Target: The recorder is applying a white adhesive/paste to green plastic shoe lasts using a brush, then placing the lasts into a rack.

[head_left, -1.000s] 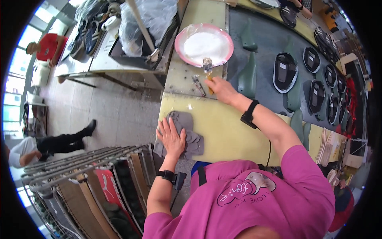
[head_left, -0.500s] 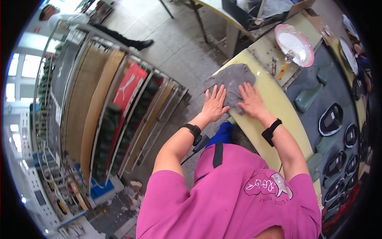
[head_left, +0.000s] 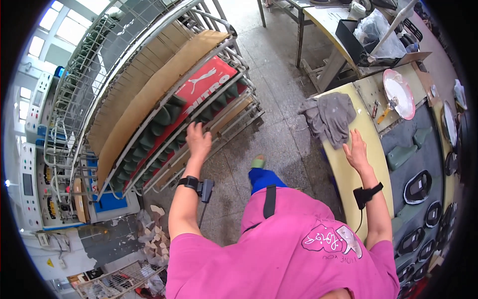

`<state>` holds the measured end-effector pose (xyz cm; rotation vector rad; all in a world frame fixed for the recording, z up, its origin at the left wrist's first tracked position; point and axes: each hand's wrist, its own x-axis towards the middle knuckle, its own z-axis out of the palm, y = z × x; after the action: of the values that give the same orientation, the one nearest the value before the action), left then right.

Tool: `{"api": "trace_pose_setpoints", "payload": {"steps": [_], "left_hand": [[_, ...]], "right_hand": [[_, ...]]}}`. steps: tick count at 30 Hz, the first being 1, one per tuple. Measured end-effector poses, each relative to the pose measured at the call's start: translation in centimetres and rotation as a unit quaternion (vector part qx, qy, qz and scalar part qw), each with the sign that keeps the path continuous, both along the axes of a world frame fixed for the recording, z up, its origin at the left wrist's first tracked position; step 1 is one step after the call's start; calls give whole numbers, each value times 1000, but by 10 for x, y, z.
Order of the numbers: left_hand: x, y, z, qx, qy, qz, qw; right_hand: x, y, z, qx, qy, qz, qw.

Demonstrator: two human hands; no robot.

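Observation:
My left hand is in the air beside the metal rack, its fingers apart and nothing visible in them. Close to it on the rack are dark green curved pieces that look like shoe lasts, along with a red printed board. My right hand, open and empty, is over the pale yellow tabletop. Just beyond its fingertips lies a crumpled grey cloth, which hangs partly over the table's left edge. I cannot tell whether the fingertips touch the cloth.
Right of the table, a dark surface carries green shoe lasts and black oval shoe parts. A pink-rimmed dish with white contents holds a yellow-handled brush. Scraps litter the floor at lower left.
Both hands have come off the grey cloth. My left hand has moved left toward the rack, and my right hand has drawn back. My view has turned left.

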<state>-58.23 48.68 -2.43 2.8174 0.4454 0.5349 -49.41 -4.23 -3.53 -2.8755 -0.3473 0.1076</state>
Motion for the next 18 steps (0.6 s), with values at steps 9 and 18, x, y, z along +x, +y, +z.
{"api": "trace_pose_setpoints", "payload": {"steps": [9, 18], "left_hand": [[43, 158, -24, -99, 13, 238, 966], [54, 230, -132, 143, -56, 147, 977]], "right_hand": [[22, 224, 32, 253, 75, 146, 953], [76, 553, -35, 157, 48, 415, 895]]}}
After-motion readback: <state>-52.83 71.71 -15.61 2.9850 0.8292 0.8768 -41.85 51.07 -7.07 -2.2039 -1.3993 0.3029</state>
